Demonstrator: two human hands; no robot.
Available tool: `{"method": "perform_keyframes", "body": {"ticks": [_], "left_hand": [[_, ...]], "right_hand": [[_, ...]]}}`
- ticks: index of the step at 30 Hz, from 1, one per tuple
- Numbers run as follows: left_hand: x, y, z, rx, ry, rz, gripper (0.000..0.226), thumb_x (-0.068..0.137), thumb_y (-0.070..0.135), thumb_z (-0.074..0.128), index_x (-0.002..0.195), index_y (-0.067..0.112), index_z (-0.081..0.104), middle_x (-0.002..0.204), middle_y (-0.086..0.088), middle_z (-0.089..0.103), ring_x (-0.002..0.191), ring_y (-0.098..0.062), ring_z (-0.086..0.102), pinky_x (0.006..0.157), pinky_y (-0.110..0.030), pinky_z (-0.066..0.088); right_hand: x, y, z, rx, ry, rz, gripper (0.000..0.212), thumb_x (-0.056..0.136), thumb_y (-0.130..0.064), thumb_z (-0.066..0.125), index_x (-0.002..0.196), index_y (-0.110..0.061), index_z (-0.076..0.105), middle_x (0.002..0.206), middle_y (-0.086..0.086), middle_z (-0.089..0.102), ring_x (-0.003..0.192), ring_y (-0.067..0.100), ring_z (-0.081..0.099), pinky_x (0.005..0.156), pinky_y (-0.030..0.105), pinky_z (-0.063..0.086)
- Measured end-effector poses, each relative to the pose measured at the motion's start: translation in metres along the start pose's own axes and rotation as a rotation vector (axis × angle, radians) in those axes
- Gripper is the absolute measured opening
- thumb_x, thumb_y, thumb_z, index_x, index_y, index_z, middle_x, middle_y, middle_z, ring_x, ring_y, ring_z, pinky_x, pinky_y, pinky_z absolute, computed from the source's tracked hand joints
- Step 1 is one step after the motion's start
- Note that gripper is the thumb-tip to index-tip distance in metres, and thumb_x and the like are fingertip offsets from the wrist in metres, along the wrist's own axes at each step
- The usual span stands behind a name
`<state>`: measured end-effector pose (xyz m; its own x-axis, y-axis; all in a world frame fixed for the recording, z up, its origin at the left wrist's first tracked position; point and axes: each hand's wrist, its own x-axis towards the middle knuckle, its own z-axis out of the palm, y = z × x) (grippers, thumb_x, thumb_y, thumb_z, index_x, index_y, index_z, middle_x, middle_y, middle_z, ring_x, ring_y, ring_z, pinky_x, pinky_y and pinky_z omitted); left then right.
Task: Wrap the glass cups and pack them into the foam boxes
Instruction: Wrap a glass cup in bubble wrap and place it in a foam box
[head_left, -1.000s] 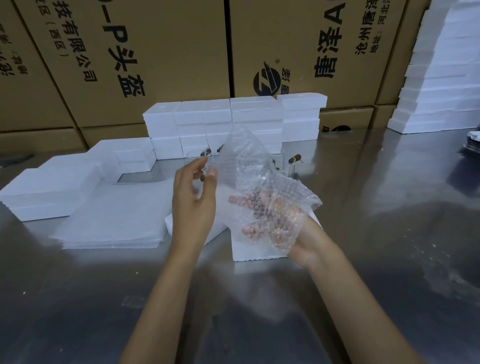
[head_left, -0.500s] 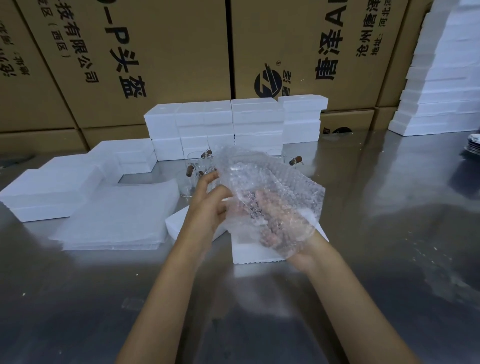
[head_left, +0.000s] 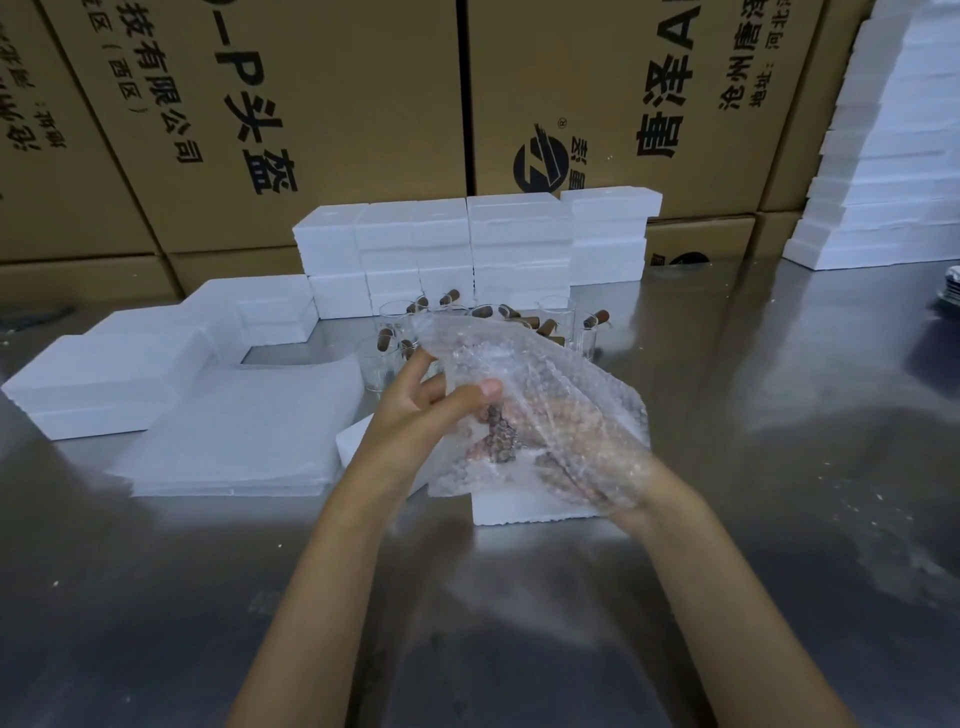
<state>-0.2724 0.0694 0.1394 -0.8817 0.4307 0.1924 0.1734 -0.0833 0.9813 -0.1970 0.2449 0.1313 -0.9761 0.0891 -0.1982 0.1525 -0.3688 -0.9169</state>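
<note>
Both hands grip one bubble wrap sheet (head_left: 540, 410): left hand (head_left: 415, 415) pinching its edge, right hand (head_left: 597, 467) wrapped underneath; roughly six glass cups (head_left: 395, 332) stand toward the counter's back edge.

Both forearms are bare, with no sleeves, gloves or jewellery visible.

glass cups (head_left: 558, 317) stand before stacked foam boxes (head_left: 467, 249), behind bubble wrap (head_left: 545, 415).
</note>
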Motion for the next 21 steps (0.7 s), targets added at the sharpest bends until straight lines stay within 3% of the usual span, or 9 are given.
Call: {"method": "perform_keyframes", "body": {"ticks": [2,3,5,8,10,13,15,17,21], "left_hand": [[0.000,0.003,0.000,-0.078,0.085,0.014,0.045,0.068,0.041,0.082,0.109,0.048,0.065,0.107,0.015,0.075,0.103,-0.005,0.070,0.080,-0.020,0.049],[0.001,0.005,-0.001,-0.134,0.132,0.007,0.050,0.065,0.041,0.082,0.112,0.041,0.065,0.107,0.012,0.075,0.102,-0.009,0.071,0.079,-0.023,0.050],[0.004,0.004,-0.004,-0.206,0.210,-0.013,0.060,0.059,0.040,0.081,0.114,0.027,0.064,0.105,0.009,0.075,0.092,-0.012,0.072,0.075,-0.028,0.052],[0.006,0.004,-0.006,-0.263,0.288,-0.052,0.058,0.065,0.036,0.078,0.117,0.015,0.064,0.098,0.003,0.071,0.078,-0.013,0.067,0.072,-0.029,0.051],[0.006,0.003,-0.007,-0.326,0.314,-0.077,0.043,0.078,0.032,0.073,0.116,0.012,0.068,0.100,-0.005,0.069,0.084,-0.017,0.064,0.076,-0.028,0.051],[0.005,0.004,-0.010,-0.504,0.284,-0.116,0.006,0.080,0.025,0.074,0.084,0.024,0.078,0.089,-0.006,0.067,0.079,-0.019,0.064,0.077,-0.027,0.057],[0.005,0.004,-0.011,-0.612,0.264,-0.123,0.013,0.083,0.017,0.074,0.072,0.022,0.078,0.087,-0.007,0.067,0.075,-0.018,0.067,0.077,-0.029,0.059],[0.007,0.003,-0.007,-0.636,0.234,-0.116,0.003,0.081,0.011,0.075,0.080,0.014,0.076,0.090,-0.010,0.068,0.077,-0.020,0.070,0.077,-0.029,0.059],[0.004,0.000,0.009,-0.483,0.071,-0.060,0.036,0.076,0.009,0.076,0.111,0.004,0.067,0.103,-0.009,0.073,0.093,-0.022,0.070,0.083,-0.031,0.058]], "right_hand": [[0.001,-0.006,-0.002,0.000,-0.032,-0.088,0.018,0.096,-0.014,0.049,0.101,-0.019,0.065,0.081,0.004,0.074,0.057,0.010,0.064,0.053,0.020,0.052],[0.003,-0.010,-0.005,0.017,-0.036,-0.105,0.024,0.088,-0.024,0.055,0.108,-0.017,0.065,0.079,-0.002,0.075,0.059,0.009,0.065,0.051,0.021,0.052],[0.006,-0.017,-0.013,0.076,-0.035,-0.172,0.039,0.084,-0.039,0.059,0.114,-0.016,0.070,0.090,0.000,0.077,0.078,0.015,0.069,0.059,0.026,0.053],[0.005,-0.025,-0.020,0.404,0.064,-0.349,0.026,0.093,-0.037,0.061,0.092,-0.016,0.076,0.097,0.005,0.076,0.093,0.017,0.072,0.063,0.027,0.057],[0.007,-0.026,-0.024,0.490,0.149,-0.405,0.025,0.091,-0.036,0.063,0.099,-0.015,0.073,0.105,0.005,0.074,0.103,0.017,0.070,0.077,0.027,0.056],[0.014,-0.021,-0.028,0.323,0.152,-0.343,0.052,0.082,-0.043,0.069,0.123,-0.012,0.062,0.123,0.008,0.069,0.113,0.018,0.067,0.091,0.031,0.052],[0.016,-0.017,-0.021,0.182,0.017,-0.245,0.065,0.079,-0.049,0.071,0.129,-0.010,0.057,0.124,0.010,0.069,0.115,0.020,0.066,0.096,0.033,0.050],[0.017,-0.010,-0.012,-0.016,-0.089,-0.199,0.068,0.073,-0.059,0.073,0.126,-0.016,0.063,0.123,0.005,0.070,0.116,0.018,0.065,0.099,0.033,0.049],[0.018,0.004,0.009,-0.191,-0.072,-0.354,0.043,0.083,-0.055,0.070,0.116,-0.029,0.073,0.121,-0.008,0.070,0.117,0.009,0.063,0.094,0.030,0.053]]}}
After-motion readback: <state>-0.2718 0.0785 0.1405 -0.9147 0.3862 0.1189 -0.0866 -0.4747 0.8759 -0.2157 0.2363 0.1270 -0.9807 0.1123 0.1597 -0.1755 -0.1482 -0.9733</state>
